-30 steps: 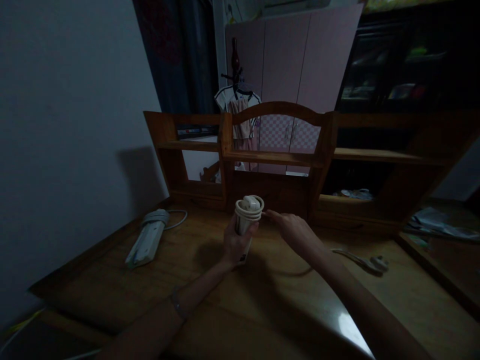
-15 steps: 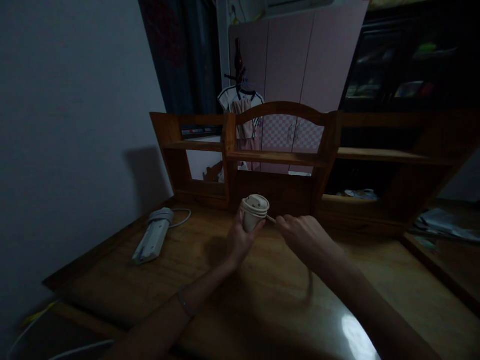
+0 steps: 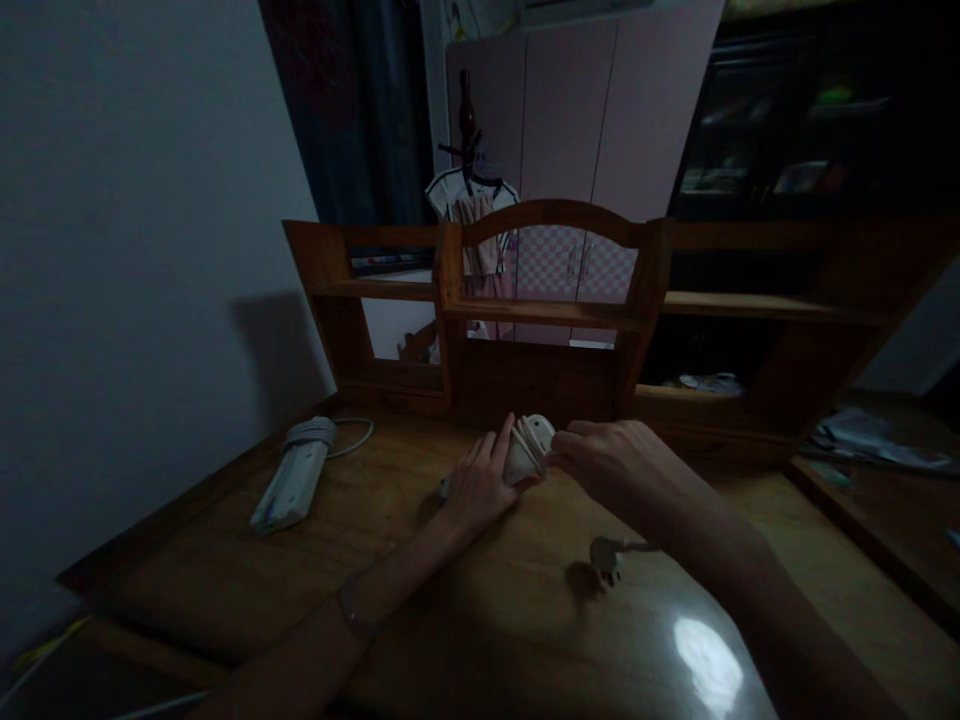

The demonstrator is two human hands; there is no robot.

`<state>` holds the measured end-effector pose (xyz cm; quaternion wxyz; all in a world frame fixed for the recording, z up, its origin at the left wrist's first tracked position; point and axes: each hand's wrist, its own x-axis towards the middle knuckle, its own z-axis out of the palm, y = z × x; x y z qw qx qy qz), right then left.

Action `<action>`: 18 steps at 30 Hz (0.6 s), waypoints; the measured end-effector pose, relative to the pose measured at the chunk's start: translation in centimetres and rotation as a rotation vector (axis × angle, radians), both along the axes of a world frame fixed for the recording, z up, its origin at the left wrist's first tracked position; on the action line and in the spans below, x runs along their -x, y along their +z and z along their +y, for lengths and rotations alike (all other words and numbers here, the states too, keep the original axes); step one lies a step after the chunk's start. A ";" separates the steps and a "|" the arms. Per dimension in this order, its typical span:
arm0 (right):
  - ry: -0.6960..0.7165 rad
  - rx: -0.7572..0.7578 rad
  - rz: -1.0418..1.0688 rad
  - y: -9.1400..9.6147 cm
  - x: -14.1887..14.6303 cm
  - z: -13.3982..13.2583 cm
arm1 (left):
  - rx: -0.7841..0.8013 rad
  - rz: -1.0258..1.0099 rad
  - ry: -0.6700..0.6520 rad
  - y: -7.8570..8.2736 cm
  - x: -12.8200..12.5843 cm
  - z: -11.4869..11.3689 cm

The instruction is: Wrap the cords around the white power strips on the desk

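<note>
My left hand (image 3: 484, 480) is wrapped over a white power strip (image 3: 517, 462), which it holds tilted above the wooden desk. Several turns of white cord (image 3: 534, 440) are wound round the strip's far end. My right hand (image 3: 600, 445) is closed on the cord right beside that end, its fingertips close against the strip. From below my right forearm a plug (image 3: 606, 560) dangles on the cord's loose end, over the desk top. A second white power strip (image 3: 289, 485), its grey cord wound round one end, lies on the desk to the left of my hands.
A wooden shelf unit (image 3: 544, 312) stands along the desk's (image 3: 420, 610) back edge. The wall (image 3: 150, 250) bounds the left side. On the right, plastic bags (image 3: 874, 440) lie on a lower surface. Clothes on a stand (image 3: 472, 195) and a pink wardrobe (image 3: 562, 120) are behind.
The strip has tipped from nearly end-on to lying slanted rightward, and my left hand turned over it. My right hand has come up against the strip, with the plug now showing below.
</note>
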<state>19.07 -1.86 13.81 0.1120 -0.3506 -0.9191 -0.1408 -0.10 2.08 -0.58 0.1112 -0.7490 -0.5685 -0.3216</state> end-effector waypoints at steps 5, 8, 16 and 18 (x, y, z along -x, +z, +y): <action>0.057 0.181 0.135 -0.2 -0.7 1.2 | -0.030 0.297 -0.235 0.1 -1.9 -1.9; 0.077 0.356 0.192 -0.6 -1.2 2.4 | -0.081 0.442 -0.338 0.1 -2.6 -2.7; 0.198 0.769 0.448 -0.5 -3.7 5.5 | -0.376 0.200 -0.459 -0.5 -1.5 -2.0; 0.238 0.830 0.432 -0.6 -3.6 5.7 | -0.399 0.179 -0.520 -0.5 -1.2 -2.0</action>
